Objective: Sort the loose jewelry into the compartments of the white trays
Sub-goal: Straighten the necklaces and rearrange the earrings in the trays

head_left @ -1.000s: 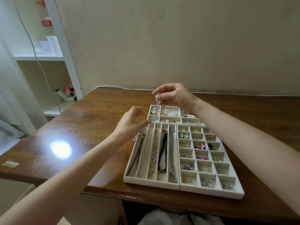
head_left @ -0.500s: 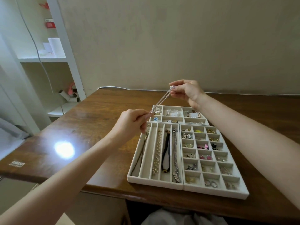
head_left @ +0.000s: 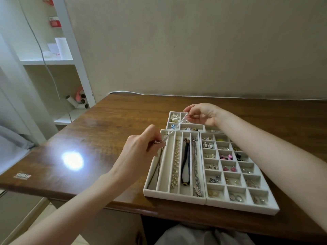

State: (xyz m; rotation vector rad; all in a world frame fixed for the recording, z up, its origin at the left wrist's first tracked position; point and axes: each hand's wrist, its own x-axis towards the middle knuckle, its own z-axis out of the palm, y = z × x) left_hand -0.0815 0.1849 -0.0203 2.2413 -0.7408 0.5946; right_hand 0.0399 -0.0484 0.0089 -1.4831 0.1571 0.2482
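Note:
A thin silver chain (head_left: 177,126) is stretched taut between my two hands above the trays. My left hand (head_left: 141,149) pinches its lower end at the top left corner of the long-slot tray (head_left: 174,195). My right hand (head_left: 203,114) pinches the upper end over the small back tray (head_left: 170,114). The long-slot tray holds a dark cord, a pearl strand (head_left: 175,165), a black-and-white necklace (head_left: 185,167) and a silver chain with a feather charm (head_left: 196,170). To its right the grid tray (head_left: 244,208) holds several earrings and small pieces.
The trays sit at the front right of a brown wooden table (head_left: 106,131), close to its near edge. A bright light reflection (head_left: 72,159) lies on the left of the tabletop. White shelves (head_left: 58,61) stand at the left behind the table. A white cable runs along the wall.
Both hands have come lower toward the trays with the chain held taut between them. My left hand now sits at the long-slot tray's corner, my right over the back tray.

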